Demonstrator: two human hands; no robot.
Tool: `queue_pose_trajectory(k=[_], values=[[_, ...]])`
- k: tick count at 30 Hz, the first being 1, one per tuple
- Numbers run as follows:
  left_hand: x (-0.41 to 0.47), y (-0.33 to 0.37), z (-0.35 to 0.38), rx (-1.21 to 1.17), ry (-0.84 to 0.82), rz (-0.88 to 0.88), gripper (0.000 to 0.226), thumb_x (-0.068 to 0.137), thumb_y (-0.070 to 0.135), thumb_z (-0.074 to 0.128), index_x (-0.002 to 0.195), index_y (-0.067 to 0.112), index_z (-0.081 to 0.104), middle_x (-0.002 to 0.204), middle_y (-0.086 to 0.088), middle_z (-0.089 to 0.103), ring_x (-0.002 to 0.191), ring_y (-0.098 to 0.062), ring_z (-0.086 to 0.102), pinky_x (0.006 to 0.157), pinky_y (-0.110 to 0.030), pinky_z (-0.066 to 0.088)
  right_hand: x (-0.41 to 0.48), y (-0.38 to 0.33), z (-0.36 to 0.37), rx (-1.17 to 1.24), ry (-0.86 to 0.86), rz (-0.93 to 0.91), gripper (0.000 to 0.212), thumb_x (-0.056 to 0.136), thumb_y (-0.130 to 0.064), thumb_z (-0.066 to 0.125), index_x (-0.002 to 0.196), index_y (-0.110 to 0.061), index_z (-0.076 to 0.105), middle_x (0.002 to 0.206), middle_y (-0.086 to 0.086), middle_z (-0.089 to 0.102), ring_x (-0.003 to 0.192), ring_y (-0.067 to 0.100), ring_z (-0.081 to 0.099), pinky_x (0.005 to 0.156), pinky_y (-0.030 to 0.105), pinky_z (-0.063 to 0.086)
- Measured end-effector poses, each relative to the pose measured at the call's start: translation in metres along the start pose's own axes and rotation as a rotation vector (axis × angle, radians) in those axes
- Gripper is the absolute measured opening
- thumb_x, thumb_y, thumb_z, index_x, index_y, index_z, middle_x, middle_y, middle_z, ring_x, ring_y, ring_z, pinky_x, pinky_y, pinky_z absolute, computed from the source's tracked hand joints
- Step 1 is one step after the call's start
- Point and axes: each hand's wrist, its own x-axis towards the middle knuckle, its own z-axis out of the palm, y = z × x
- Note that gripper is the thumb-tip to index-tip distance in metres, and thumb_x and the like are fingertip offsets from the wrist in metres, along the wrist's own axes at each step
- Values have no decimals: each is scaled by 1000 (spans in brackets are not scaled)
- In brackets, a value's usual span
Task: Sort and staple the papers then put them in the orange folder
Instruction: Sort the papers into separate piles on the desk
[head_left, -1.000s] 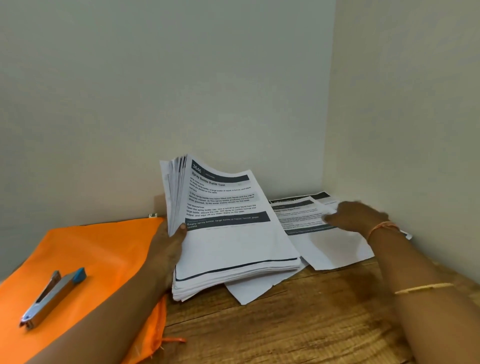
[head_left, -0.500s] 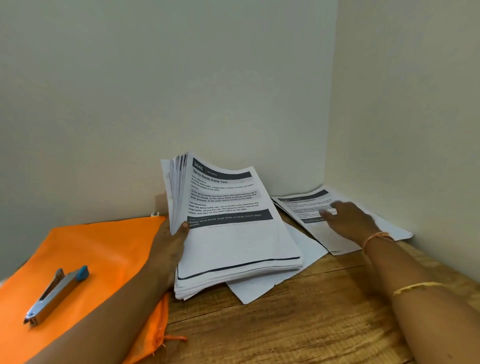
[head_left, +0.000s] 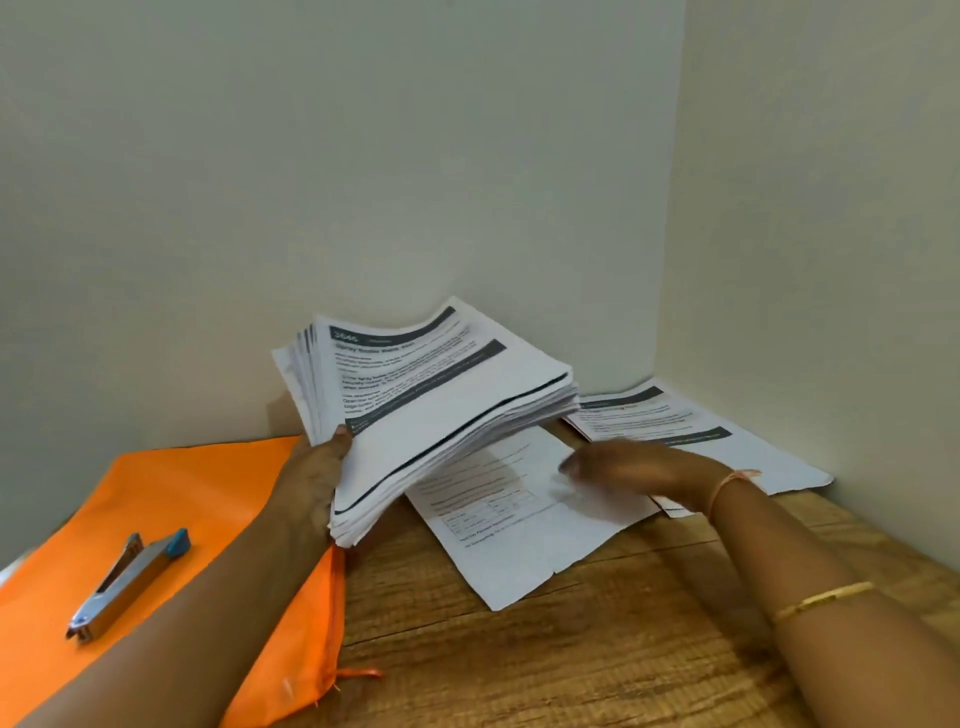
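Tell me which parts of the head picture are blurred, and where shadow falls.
Head view: the right hand is smeared by motion blur; the left hand and stapler look sharp; print on the paper stack is soft; the stack throws a shadow onto the loose sheet beneath.

A plain off-white back wall (head_left: 363, 156) and side wall (head_left: 831, 208) meet in a vertical corner. A wood-grain desk (head_left: 571, 670) abuts both. Lighting is soft and even.
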Motion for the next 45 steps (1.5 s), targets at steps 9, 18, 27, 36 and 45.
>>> queue_pose_trajectory(k=[9, 18, 27, 36, 45], values=[[3, 4, -9, 88, -44, -16, 42, 97, 18, 49, 137, 8, 42, 126, -13, 56, 85, -23, 57, 64, -27, 45, 21, 4, 35, -492, -65, -141, 66, 92, -58, 42, 149, -32, 21, 156, 3, 23, 142, 27, 24, 115, 47, 22], [-4, -4, 0, 143, -127, -66, 42, 96, 17, 50, 137, 8, 43, 125, -15, 57, 75, -18, 58, 56, -28, 46, 13, -2, 17, 529, 270, -18, 35, 101, -34, 38, 117, -10, 57, 100, 11, 66, 81, 24, 63, 74, 34, 50], [-20, 5, 11, 127, -221, -94, 24, 96, 13, 51, 120, 14, 51, 92, -4, 64, 78, -21, 63, 46, -24, 54, 11, -21, 21, 768, 164, -76, 21, 92, -9, 55, 110, -3, 62, 115, 18, 66, 98, 34, 64, 96, 45, 48], [-23, 54, -18, 269, -152, -30, 26, 92, 5, 46, 114, -2, 58, 100, -18, 68, 86, -32, 65, 76, -39, 53, 11, -42, 40, 883, 155, -177, 38, 88, 10, 51, 123, -3, 55, 113, 12, 65, 89, 26, 65, 78, 32, 55], [-19, 45, -73, 823, 13, -93, 28, 88, -1, 48, 115, 2, 41, 88, -16, 54, 73, -30, 53, 56, -32, 43, -9, -73, 85, 538, -20, -192, 14, 89, -6, 57, 99, -15, 62, 105, 7, 69, 86, 18, 65, 71, 22, 53]])
